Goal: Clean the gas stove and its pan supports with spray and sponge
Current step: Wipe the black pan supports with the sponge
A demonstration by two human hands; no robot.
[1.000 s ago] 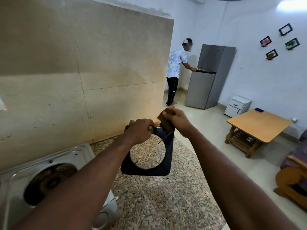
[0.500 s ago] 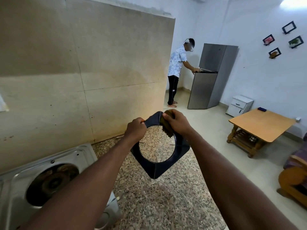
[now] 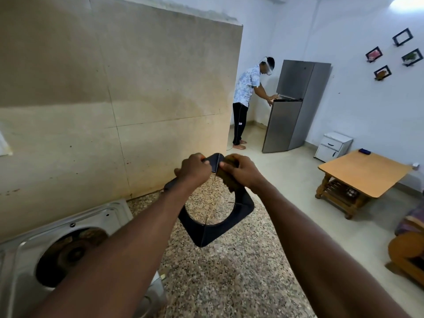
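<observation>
I hold a black square pan support (image 3: pixel 215 230) with a round opening up in the air over the counter, one corner pointing down. My left hand (image 3: pixel 193 169) grips its top corner. My right hand (image 3: pixel 243 172) grips a brown sponge (image 3: pixel 228 180) and presses it against the support's upper right edge. The steel gas stove (image 3: pixel 68 226) lies at the lower left, its burner opening bare and stained brown, partly hidden by my left arm.
A speckled granite counter (image 3: pixel 229 271) runs below the support, ending at a beige tiled wall (image 3: pixel 114 99). Beyond, another person (image 3: pixel 246 88) stands at a grey fridge (image 3: pixel 291 104). A wooden table (image 3: pixel 362 175) and small white cabinet (image 3: pixel 333 146) stand at right.
The pan support has been turned in my hands from flat-edged to corner-down. My left hand has shifted to the top corner, and the sponge hand has slid along the upper edge.
</observation>
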